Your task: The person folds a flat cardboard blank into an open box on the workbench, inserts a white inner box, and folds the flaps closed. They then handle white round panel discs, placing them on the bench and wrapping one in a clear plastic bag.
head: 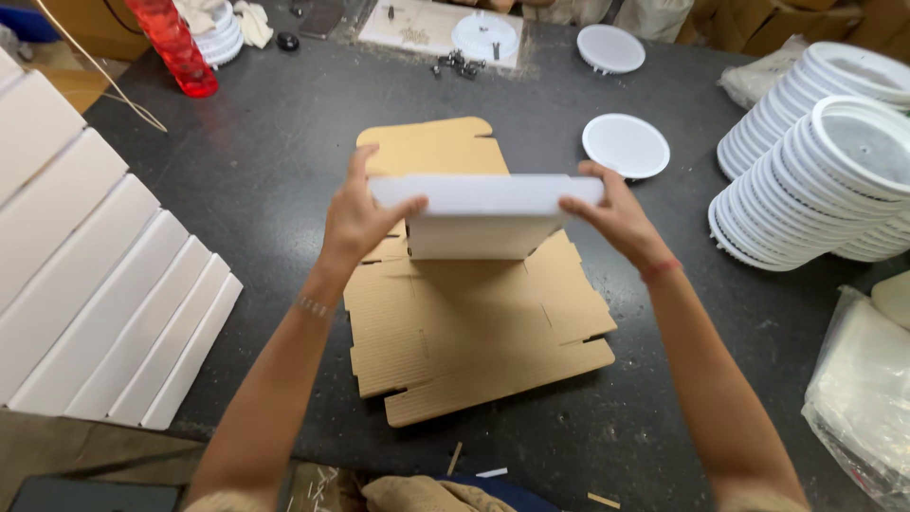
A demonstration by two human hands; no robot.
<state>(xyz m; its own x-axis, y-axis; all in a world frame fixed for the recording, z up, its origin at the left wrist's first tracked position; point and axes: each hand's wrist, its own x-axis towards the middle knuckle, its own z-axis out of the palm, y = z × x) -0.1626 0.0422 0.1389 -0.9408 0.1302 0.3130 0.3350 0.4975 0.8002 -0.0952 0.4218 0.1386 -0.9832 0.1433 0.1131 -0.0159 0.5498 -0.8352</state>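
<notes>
Left hand: the left hand point(358, 220) gripped the left end of a white folded box point(483, 213), thumb on the near face and fingers over the far edge, so the end flap stayed pinched shut.
Right hand: the right hand point(611, 210) clasped the right end the same way; the two grips mirrored each other, apparently to keep the box square while it was pressed into shape.
Box position: held just above the centre of the table, over a stack of flat brown cardboard blanks point(474, 322), which lay directly below as a working pad and supply.
At 9 o'clock: a row of finished white boxes point(95, 284) leaned in overlapping steps, close enough to set one down by the left arm.
At 2 to 3 o'clock: stacks of round white discs point(825, 180) lay tilted within the right hand's reach; a single white disc point(626, 145) lay flat just beyond the right hand.
At 11 o'clock: a red bottle point(175, 43) stood well apart.
Surface: a dark table point(265, 142) carried everything.
</notes>
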